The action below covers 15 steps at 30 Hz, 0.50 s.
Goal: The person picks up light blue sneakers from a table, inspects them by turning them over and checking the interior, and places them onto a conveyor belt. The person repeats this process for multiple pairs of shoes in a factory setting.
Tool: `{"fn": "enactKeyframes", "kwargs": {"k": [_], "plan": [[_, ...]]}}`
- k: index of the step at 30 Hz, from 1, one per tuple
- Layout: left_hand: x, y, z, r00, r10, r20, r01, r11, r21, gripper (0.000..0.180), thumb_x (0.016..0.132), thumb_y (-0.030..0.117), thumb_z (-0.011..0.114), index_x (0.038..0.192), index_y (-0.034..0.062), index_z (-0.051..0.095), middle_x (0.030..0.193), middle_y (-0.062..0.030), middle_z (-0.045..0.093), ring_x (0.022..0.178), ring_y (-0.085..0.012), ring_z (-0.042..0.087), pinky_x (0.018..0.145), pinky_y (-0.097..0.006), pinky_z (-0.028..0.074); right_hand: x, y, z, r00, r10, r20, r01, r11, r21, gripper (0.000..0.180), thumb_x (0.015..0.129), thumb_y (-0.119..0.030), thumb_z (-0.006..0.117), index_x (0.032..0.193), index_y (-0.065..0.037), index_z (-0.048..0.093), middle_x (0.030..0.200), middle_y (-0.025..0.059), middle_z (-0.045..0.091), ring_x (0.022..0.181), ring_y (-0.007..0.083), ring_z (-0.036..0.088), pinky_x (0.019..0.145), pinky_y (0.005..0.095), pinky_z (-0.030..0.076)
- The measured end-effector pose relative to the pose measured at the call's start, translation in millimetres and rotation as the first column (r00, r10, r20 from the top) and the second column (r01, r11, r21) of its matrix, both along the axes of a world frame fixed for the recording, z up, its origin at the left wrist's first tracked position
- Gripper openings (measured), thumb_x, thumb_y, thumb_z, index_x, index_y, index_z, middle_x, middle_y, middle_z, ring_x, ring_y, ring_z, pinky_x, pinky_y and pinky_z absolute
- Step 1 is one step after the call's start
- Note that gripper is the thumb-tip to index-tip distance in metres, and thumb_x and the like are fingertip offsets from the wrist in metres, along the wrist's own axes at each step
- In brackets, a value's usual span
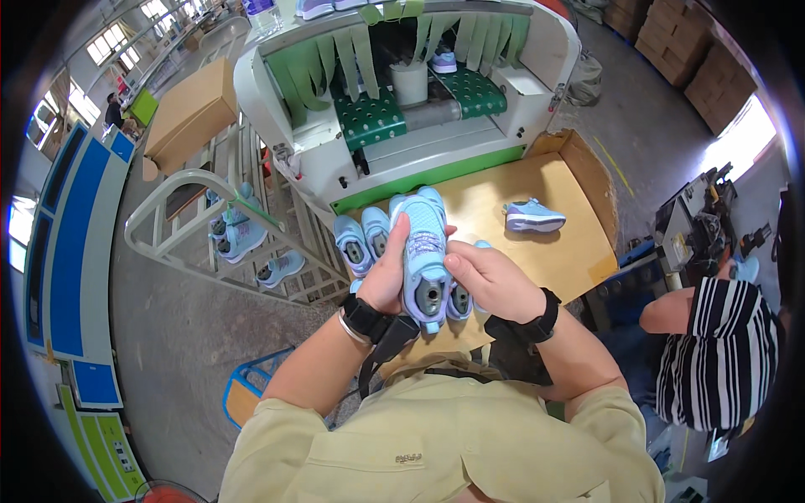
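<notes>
Between my two hands I hold a light blue sneaker (423, 243) with purple laces, its toe pointing away from me. A grey shoe last shows in its opening. My left hand (386, 272) grips its left side, the thumb along the upper. My right hand (495, 279) closes on the right side near the heel, its thumb by the collar. Left of and beneath it, similar blue shoes (352, 243) stand on the cardboard-covered table (478, 189), partly hidden by my hands. A lone blue and lilac sneaker (535, 217) lies sideways farther right.
Ahead stands a white machine (314, 172) with green strip curtains and a green dotted conveyor belt (369, 120). A metal rack (180, 243) holding several shoes is at the left. Someone in a striped shirt (713, 352) works at the right. A blue-framed stool (243, 398) stands lower left.
</notes>
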<state>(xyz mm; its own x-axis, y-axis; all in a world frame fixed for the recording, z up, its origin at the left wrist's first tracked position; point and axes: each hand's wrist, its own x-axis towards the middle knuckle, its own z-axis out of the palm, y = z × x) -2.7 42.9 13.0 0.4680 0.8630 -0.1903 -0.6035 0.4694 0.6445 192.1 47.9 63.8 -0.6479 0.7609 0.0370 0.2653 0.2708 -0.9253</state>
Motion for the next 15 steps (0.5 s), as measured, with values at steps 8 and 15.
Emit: {"fn": "enactKeyframes", "kwargs": {"k": [8, 15], "plan": [[4, 14, -22, 0.865, 0.260, -0.429, -0.189, 0.961, 0.203, 0.065, 0.100, 0.062, 0.047, 0.121, 0.0025, 0.061, 0.101, -0.0090, 0.070, 0.084, -0.0170, 0.068, 0.078, -0.030, 0.056, 0, -36, 27, 0.993, 0.115, -0.014, -0.114, 0.992, 0.057, 0.023, 0.103, -0.023, 0.058, 0.090, -0.004, 0.054, 0.072, 0.0095, 0.057, 0.065, 0.0224, 0.059, 0.061, 0.0339, 0.046], [15, -3, 6, 0.991, 0.131, 0.029, -0.122, 0.969, -0.213, 0.072, 0.095, 0.072, 0.047, 0.112, 0.0042, 0.065, 0.090, -0.0075, 0.070, 0.076, -0.0176, 0.068, 0.068, -0.032, 0.058, 7, -27, 31, 0.985, 0.030, -0.170, 0.032, 0.935, 0.354, 0.009, 0.091, -0.005, 0.072, 0.095, -0.003, 0.064, 0.085, 0.0041, 0.060, 0.073, 0.0132, 0.058, 0.064, 0.0279, 0.045]]}}
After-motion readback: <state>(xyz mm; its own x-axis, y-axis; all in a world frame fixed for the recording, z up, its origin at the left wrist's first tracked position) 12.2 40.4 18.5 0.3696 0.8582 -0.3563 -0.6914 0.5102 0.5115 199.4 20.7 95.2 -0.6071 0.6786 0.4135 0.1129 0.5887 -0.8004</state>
